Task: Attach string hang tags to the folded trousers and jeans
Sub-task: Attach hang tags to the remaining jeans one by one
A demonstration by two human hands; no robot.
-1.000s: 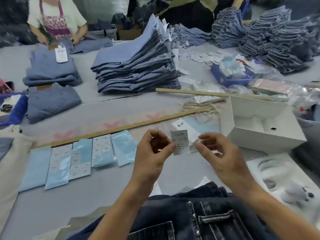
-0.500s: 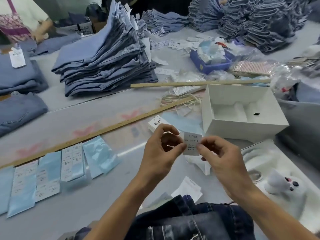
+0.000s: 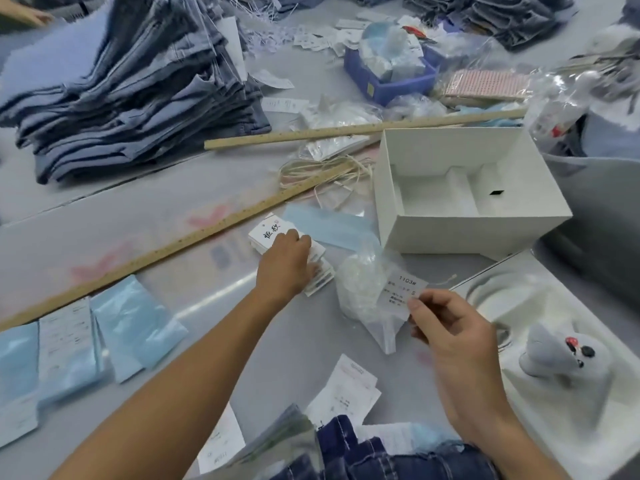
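My right hand [image 3: 446,327] pinches a small white size tag [image 3: 401,294] by its lower corner; a thin string end sticks out to the tag's right. My left hand [image 3: 285,265] reaches forward and rests on a stack of white hang tags [image 3: 268,232] with black lettering, fingers curled over its near side. Dark blue jeans [image 3: 377,455] lie at the bottom edge under my arms. A clear plastic bag [image 3: 363,289] lies between my hands. A loose bundle of beige strings [image 3: 322,171] lies beyond the tag stack.
An open white box [image 3: 464,233] stands right of the tags. Two wooden rulers [image 3: 180,240] cross the table. A tall stack of folded light jeans [image 3: 131,88] is at the back left, blue packets [image 3: 135,323] at the left, a blue bin [image 3: 391,81] at the back.
My left hand let go of the size tag and reached forward onto the hang tag stack. My right hand kept the tag and moved right. The view tilted down and closer.
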